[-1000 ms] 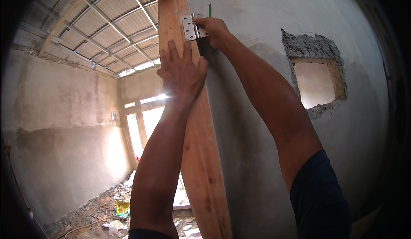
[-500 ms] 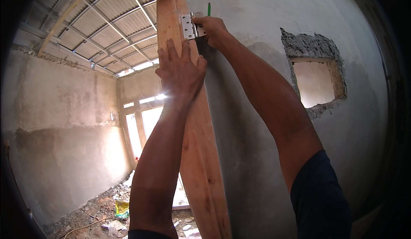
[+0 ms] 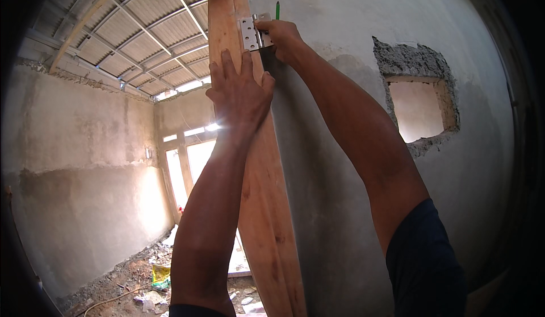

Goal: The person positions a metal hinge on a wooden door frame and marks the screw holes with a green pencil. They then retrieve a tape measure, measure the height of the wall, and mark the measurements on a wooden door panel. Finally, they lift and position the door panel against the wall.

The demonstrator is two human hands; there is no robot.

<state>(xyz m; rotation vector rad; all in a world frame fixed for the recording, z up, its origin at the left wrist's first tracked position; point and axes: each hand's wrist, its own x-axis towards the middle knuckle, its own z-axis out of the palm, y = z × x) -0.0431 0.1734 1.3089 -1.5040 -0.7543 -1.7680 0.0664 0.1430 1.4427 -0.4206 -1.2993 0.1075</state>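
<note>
Right hand (image 3: 285, 38) pinches hinge (image 3: 248, 33); left hand (image 3: 243, 94), spread, empty, rests on post (image 3: 264, 203). Hinge above left fingers (image 3: 229, 65) best held square.

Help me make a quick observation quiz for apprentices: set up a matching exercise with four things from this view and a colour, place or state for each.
Things
1. Hinge
2. Pencil-like stick
3. Wooden frame
4. Wall opening

Descriptions
A. Reddish-brown, with the left grip spread on it
B. Squarish, with rough edges, at the right of the picture
C. Green, pointing up above the right grip
D. Silvery, with holes, held by the right grip

Pairs: 1-D, 2-C, 3-A, 4-B
</note>
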